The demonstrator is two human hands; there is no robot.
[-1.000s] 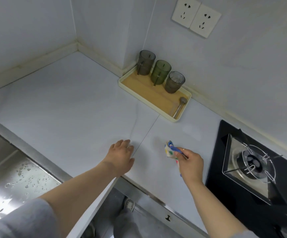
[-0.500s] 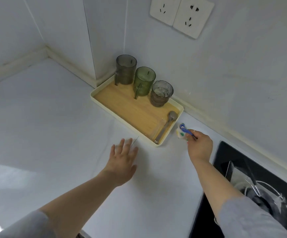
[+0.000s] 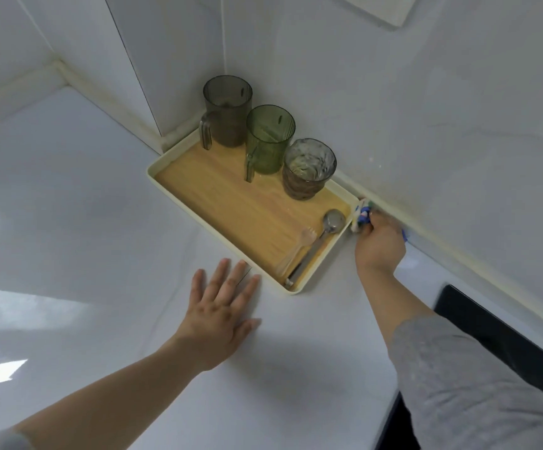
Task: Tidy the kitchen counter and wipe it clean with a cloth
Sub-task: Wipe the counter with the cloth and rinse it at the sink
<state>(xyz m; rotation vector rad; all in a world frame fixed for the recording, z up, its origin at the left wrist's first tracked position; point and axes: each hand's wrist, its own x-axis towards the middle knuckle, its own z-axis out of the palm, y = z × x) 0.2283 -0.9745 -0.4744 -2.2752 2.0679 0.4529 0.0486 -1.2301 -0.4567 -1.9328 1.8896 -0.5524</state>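
Cloth (image 3: 361, 216): small wad, white with blue and green print, on the counter (image 3: 68, 222) in the narrow gap between the tray's (image 3: 179, 203) far right corner and the wall-base sealant strip (image 3: 442, 251), touching the tray rim. Right hand (image 3: 379, 246) is clenched around it, knuckles up.

Left hand (image 3: 219, 315) lies flat with fingers spread and grips nothing, fingertips just beside the tray's near corner.

Tray blocks the way left: cream plastic rim, wood-grain floor. It carries a smoky grey mug (image 3: 227, 116), a green ribbed mug (image 3: 270, 141), a crinkled glass tumbler (image 3: 309, 170), a steel spoon (image 3: 331, 222) and a clear plastic fork (image 3: 305, 237). Black hob (image 3: 507, 345) sits to the right, glossy. Counter is pale and marble-look.

Versus 0.5 s ago: cloth has gone from beside the spoon bowl back to the wall joint. Left hand same spot. Tray and contents unmoved.
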